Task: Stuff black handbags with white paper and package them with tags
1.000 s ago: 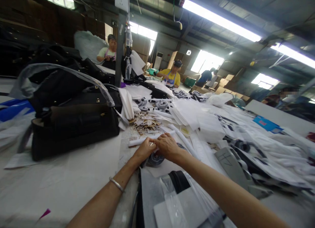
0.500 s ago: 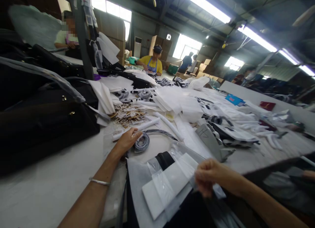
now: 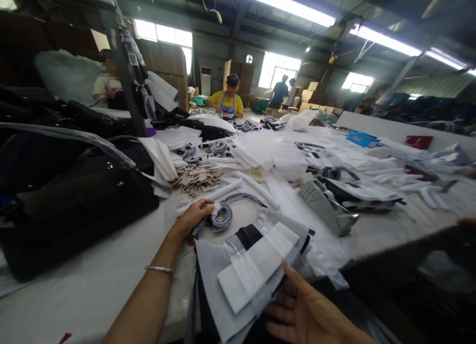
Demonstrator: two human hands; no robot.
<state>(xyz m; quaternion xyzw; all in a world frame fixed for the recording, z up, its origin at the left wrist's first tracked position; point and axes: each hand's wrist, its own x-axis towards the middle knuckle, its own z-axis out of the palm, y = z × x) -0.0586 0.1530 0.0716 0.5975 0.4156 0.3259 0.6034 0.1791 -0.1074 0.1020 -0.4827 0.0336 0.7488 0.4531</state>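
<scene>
In front of me lies a black bag (image 3: 203,289), its top covered by a pale translucent sheet (image 3: 208,264). On that sheet rest a white padded rectangle (image 3: 241,284) under clear film and a small black rolled piece (image 3: 248,236). My left hand (image 3: 194,216) is closed at the bag's far left corner, its fingers on a plastic-wrapped strap (image 3: 222,216) that is coiled up; its palm side is hidden. My right hand (image 3: 301,304) is open, with the fingers spread along the bag's right edge and the thumb close to the white rectangle.
A grey tape dispenser (image 3: 322,205) stands to the right. Tags with strings (image 3: 199,179) lie heaped beyond my left hand, near white foam sheets (image 3: 260,153). Black bags (image 3: 82,190) are piled at left. A person (image 3: 226,103) in yellow sits across the table.
My right hand has gone from closed fingers beside the bag to spread fingers lower along its right edge. My left hand stays by the coiled strap. The view has shifted slightly.
</scene>
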